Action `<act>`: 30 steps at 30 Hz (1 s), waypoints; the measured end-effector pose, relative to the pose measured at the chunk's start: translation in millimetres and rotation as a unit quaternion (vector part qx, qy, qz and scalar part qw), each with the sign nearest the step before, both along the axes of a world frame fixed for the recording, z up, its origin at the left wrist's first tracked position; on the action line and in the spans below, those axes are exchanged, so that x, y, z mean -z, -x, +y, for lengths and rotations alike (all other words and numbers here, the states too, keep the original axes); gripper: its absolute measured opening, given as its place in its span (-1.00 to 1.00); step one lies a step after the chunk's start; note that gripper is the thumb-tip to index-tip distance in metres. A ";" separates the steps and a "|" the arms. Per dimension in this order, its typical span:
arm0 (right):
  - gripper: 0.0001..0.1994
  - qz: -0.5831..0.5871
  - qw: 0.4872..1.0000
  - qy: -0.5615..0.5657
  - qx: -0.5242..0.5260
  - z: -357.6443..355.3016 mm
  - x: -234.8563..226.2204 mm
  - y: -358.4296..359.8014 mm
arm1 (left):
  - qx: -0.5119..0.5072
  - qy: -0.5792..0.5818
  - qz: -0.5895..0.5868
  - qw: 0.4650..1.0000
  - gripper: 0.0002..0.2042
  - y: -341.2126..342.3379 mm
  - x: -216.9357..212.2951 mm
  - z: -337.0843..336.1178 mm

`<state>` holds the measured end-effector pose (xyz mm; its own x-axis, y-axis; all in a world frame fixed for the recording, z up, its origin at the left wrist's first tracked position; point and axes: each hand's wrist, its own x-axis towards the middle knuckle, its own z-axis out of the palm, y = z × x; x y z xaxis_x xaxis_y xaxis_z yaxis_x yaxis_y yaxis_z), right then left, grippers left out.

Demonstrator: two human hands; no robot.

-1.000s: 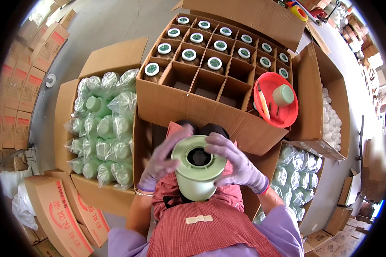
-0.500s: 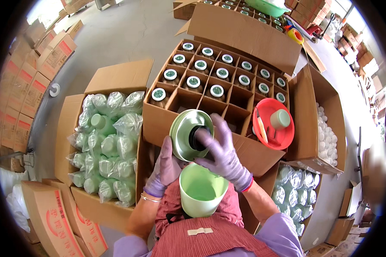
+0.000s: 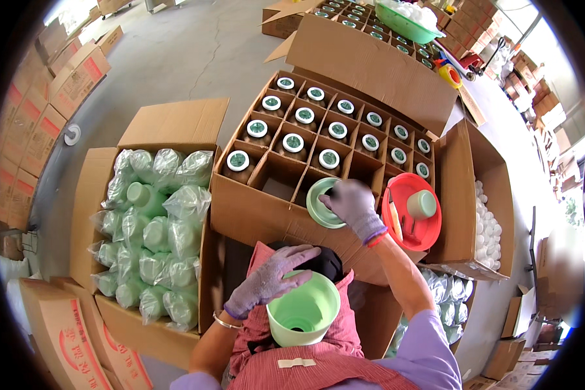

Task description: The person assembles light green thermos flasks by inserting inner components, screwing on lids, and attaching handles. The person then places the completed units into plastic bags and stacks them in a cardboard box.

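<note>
On my lap stands a pale green plastic shell (image 3: pixel 303 302), its wide mouth facing up and a dark round spot at its bottom. My gloved left hand (image 3: pixel 273 283) lies over its left rim, fingers stretched out and holding nothing. Beyond it, my gloved right hand (image 3: pixel 356 207) is closed on a stack of pale green rings (image 3: pixel 322 205), thumb on the face and other fingers hidden. The stack is above the near edge of the divided carton (image 3: pixel 260 208). Behind the shell sits something black and rounded (image 3: pixel 325 260).
Bottles with white-rimmed green tops (image 3: pixel 292 142) fill most carton cells. A red bowl (image 3: pixel 429 227) holds a green cup and an orange-handled tool. Bagged green shells (image 3: pixel 156 234) fill the left box. White pieces (image 3: pixel 487 227) lie in the right box. Stacked cartons (image 3: pixel 78 78) line the far left.
The ring stack has passed from my left hand to my right and moved forward and right, toward the carton. My left hand has come down over the shell's rim.
</note>
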<state>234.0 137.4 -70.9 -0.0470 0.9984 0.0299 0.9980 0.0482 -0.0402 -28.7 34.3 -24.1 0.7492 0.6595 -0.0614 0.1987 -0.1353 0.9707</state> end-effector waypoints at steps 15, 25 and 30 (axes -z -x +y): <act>-0.45 0.094 0.966 -0.181 -0.161 63.8 -78.4 -16.1 | -0.243 0.286 -0.314 0.872 -0.46 -19.1 26.8 51.2; -0.26 0.222 0.870 -0.352 -0.264 -92.9 -116.1 37.3 | -0.167 0.470 -0.478 0.723 -0.34 -54.2 18.3 44.3; -0.08 0.432 0.806 -0.217 -0.341 -133.4 -92.7 48.2 | -0.144 0.441 -0.494 0.735 -0.43 -27.3 11.0 30.2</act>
<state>185.8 4.0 21.8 -0.3553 0.6357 0.6853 0.3424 0.7707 -0.5374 -1.4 64.5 -35.0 0.5520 0.8299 -0.0803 -0.7658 0.5428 0.3450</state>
